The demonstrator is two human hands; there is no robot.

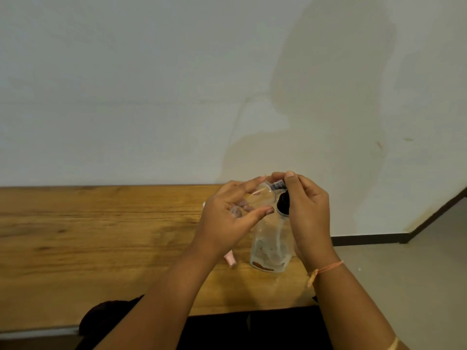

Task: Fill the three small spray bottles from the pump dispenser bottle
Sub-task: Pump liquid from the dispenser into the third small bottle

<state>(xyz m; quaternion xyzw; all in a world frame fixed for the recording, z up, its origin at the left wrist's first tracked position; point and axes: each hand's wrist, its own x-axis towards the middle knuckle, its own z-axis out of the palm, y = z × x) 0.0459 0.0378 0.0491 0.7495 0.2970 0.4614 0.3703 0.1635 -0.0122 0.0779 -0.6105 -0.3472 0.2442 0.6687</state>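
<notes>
while the left hand (227, 218) hides most of a pink bottle (230, 260) on the tabletop (101, 236), it grips a clear small spray bottle (259, 198) mid-frame; the right hand (308, 210) pinches its top end, above the upright pump dispenser bottle (271, 245).

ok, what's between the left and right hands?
Head view: a clear spray bottle, held by the left hand, and the black pump head, gripped by the right hand, atop the pump dispenser bottle.

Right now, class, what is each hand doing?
Left hand: closed round a small spray bottle, held tilted.
Right hand: fingers closed on the pump top of the pump bottle.
</notes>
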